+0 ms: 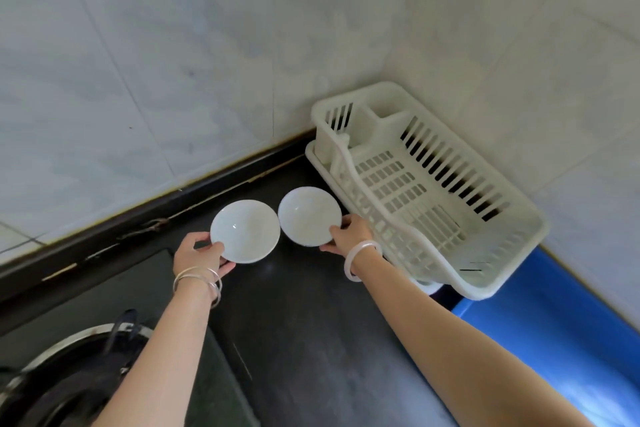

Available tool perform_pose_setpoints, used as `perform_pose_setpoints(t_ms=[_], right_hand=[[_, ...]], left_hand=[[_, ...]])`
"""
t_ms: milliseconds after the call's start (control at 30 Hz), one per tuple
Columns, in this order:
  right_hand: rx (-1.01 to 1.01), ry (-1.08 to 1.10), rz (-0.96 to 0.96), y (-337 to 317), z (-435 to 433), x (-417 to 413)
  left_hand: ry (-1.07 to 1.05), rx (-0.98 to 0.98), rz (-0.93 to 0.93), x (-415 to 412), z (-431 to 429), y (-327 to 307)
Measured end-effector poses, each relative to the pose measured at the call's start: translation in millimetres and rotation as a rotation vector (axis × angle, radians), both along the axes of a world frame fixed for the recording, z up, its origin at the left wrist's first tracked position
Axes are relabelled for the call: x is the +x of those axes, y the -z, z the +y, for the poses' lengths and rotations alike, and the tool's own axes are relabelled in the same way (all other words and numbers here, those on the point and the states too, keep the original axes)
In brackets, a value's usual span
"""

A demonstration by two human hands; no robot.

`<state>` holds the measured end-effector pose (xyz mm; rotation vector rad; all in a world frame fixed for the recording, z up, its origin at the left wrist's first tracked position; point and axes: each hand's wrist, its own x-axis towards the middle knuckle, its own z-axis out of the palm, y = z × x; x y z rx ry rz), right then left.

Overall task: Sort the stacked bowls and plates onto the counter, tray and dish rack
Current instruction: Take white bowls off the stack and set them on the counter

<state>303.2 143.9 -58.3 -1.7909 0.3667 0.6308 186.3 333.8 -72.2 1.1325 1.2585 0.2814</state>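
Both forearms are reaching over the dark bench (304,322): left grip (199,253) is pinching the left bowl (245,231) by its near rim, right grip (349,230) is pinching the right bowl (309,216) likewise, beside the dish rack (433,191)

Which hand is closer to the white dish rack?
The right hand, holding a bowl right beside the dish rack. The left hand holds another bowl farther away.

Both forearms bare, no sleeves in view. Left hand (199,255): stack of thin silver metal bangles (204,282) at the wrist, several rings, loose and overlapping. Right hand (349,234): one thick, pale milky-white bangle (362,260), smooth and rounded, looks like jade or glass. No rings visible on the fingers (214,250), no watch, no gloves
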Motion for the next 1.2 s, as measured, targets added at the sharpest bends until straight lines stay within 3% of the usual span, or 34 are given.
perform_pose_setpoints(t_ms=[400,533,700,1200], right_hand=[[-0.033,0.037,-0.013,30,18,10],[0.052,0.099,0.036,29,19,7],[0.282,0.263,0.082,36,16,-9],[0.423,0.326,0.078,32,69,18]], left_hand=[[-0.019,0.006,0.002,3,11,11],[-0.032,-0.045,-0.031,2,9,12],[-0.052,-0.275,-0.139,-6,4,17],[-0.294,-0.309,-0.218,20,6,14]])
